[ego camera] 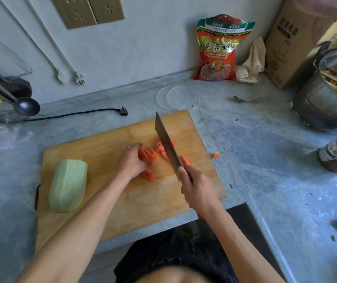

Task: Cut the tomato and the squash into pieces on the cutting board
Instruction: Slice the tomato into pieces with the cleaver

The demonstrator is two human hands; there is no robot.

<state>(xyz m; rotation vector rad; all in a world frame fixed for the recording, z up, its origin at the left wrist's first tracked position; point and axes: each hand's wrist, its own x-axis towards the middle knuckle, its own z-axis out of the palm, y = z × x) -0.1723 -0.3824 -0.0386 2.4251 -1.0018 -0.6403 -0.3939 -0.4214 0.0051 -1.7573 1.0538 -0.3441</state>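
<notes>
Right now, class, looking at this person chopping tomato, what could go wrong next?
1. The left hand holds tomato pieces close beside the knife; a slip could probably cut a finger.
2. One tomato piece already lies off the cutting board; more may scatter onto the counter.
3. The squash sits at the board's left edge and might get nudged off.

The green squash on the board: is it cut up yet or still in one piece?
Still one piece: the squash lies peeled and uncut at the cutting board's left end, neither hand touching it.
</notes>
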